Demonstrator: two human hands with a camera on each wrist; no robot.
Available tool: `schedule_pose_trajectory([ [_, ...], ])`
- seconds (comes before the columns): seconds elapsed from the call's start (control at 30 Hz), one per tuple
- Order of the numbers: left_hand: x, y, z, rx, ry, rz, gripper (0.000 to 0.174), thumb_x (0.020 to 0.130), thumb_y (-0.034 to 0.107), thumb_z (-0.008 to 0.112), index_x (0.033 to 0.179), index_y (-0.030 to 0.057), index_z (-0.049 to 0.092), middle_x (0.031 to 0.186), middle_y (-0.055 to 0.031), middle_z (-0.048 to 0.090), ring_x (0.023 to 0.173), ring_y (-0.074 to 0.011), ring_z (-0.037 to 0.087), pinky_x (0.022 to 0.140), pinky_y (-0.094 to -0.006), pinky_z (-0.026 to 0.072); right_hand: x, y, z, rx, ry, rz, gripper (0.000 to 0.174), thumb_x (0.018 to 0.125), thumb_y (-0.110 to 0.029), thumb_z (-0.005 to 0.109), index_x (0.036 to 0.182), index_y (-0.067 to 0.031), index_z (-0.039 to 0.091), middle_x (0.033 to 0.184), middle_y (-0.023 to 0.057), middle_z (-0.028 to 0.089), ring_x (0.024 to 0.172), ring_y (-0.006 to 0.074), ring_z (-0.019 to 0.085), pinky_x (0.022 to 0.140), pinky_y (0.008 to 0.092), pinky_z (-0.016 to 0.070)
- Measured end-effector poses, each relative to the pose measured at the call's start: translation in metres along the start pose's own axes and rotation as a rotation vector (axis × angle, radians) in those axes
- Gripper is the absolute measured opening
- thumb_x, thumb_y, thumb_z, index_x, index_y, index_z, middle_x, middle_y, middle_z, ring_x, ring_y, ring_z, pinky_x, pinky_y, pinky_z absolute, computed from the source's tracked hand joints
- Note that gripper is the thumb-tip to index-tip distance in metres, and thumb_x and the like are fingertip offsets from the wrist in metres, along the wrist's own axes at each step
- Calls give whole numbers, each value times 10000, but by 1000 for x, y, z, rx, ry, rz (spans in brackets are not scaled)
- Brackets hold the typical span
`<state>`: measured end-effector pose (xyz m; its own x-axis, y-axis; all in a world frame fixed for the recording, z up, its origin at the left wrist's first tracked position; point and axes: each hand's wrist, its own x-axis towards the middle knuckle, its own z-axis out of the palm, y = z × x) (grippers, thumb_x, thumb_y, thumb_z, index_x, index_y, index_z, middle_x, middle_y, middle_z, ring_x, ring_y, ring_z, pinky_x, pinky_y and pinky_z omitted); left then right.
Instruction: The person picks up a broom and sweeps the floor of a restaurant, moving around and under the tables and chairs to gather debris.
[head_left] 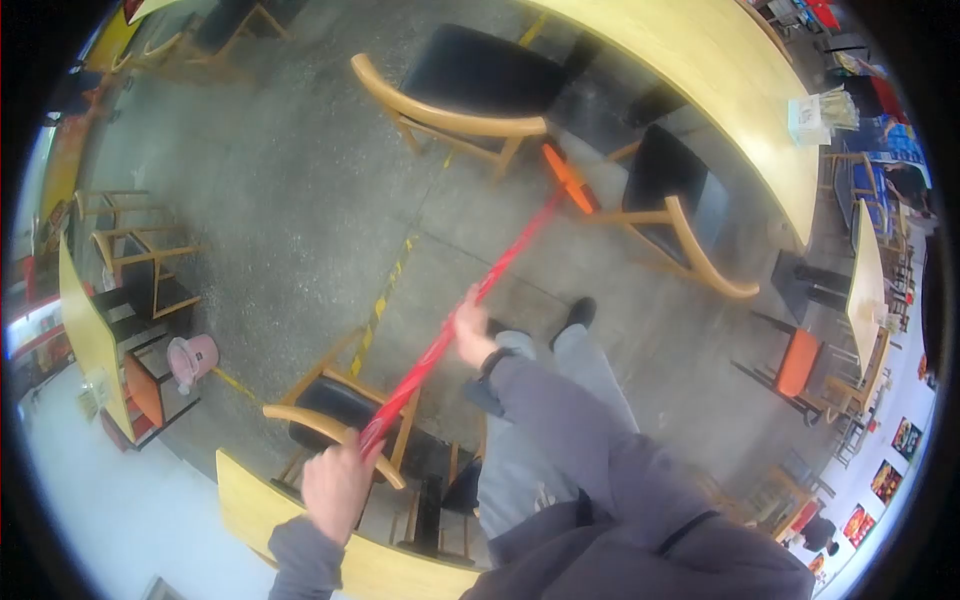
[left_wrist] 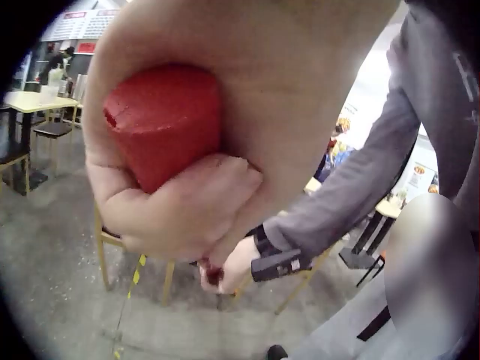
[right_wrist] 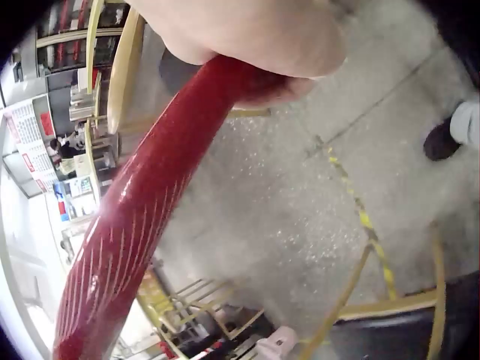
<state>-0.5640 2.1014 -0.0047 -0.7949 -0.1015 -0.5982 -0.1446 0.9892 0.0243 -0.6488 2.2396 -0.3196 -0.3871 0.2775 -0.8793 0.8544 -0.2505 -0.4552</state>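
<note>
A long red pole (head_left: 432, 352) with an orange head (head_left: 569, 180) slants across the head view, its head on the floor between two chairs. The left hand (head_left: 336, 487) grips the upper end; in the left wrist view its fingers curl round the red end cap (left_wrist: 166, 124). Farther down the pole, the right hand (head_left: 472, 332) holds the shaft. The right wrist view shows the glossy red shaft (right_wrist: 142, 202) running out from under the right hand (right_wrist: 247, 37), whose fingertips are partly hidden behind it.
A black-seated chair (head_left: 480, 75) and another chair (head_left: 665, 190) stand beside a long yellow table (head_left: 700, 60). Close to the left hand are a chair (head_left: 340, 405) and a table edge (head_left: 240, 500). A pink bin (head_left: 192, 358) stands at the left, and yellow-black tape (head_left: 385, 295) marks the floor.
</note>
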Motion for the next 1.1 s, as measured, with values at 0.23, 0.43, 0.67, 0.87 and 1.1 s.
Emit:
schedule_pose_trajectory([
  [0.23,-58,3,1,-203,-172,-135,304,851,286,595,773,-3,541,571,-243,541,561,-423,560,475,-471,424,-81,5,-12,246,-154,156,508,916,-560,321,806,-77,429,521,35,445,404,168,470,383,320,403],
  [0.43,-115,61,16,-367,-327,-156,285,887,281,551,828,3,541,573,-215,542,488,-379,547,411,-432,389,-98,23,-83,164,-228,154,514,929,-523,329,1021,-27,432,550,33,472,396,140,472,361,292,396],
  [0.67,-207,158,34,-455,-320,-312,270,924,253,489,881,-5,558,544,-229,500,444,-390,485,389,-429,340,-136,43,-181,-39,-315,212,477,936,-503,328,1015,-42,422,528,42,477,377,147,478,339,288,383],
  [0.87,-311,299,77,-890,-254,-615,384,912,329,516,775,-25,576,544,-234,482,455,-317,495,437,-403,362,-152,64,-311,-389,-396,412,369,944,-448,339,996,-86,382,595,79,512,409,181,520,355,317,439],
  [1.1,-361,427,125,-1290,-122,-833,323,929,311,485,854,13,585,528,-17,411,461,-111,389,408,-293,300,-164,64,-380,-686,-551,233,432,933,-448,358,1042,-32,402,602,85,505,426,202,527,387,334,424],
])
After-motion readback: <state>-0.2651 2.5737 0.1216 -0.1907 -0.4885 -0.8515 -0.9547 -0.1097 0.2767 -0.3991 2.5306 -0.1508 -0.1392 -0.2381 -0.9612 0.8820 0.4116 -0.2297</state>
